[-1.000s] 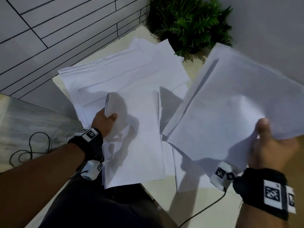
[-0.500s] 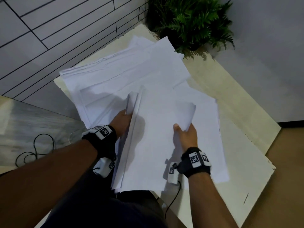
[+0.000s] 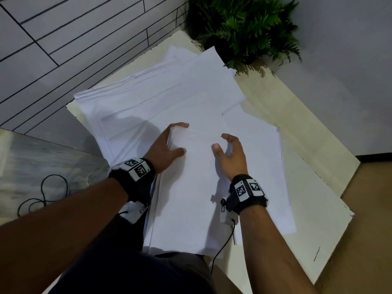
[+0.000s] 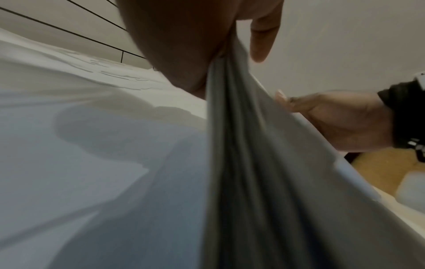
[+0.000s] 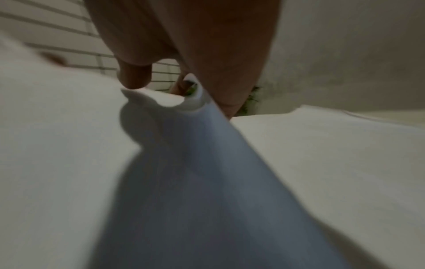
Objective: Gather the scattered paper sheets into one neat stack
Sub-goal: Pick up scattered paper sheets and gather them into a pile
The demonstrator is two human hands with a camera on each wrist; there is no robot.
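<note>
a gathered bundle of paper sheets is held at its left edge by the left hand, fingers curled around it. the right hand is kept spread, loosely curved, over the bundle. more loose sheets are spread beneath on the worktop.

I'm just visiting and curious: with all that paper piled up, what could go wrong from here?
The left hand grips the bundle of sheets only at its far left corner, so the sheets could fan out or slip. The bundle overhangs the table's near edge, so loose sheets might slide onto the lap. The right hand is lifting a sheet's edge, which could crease it.
</note>
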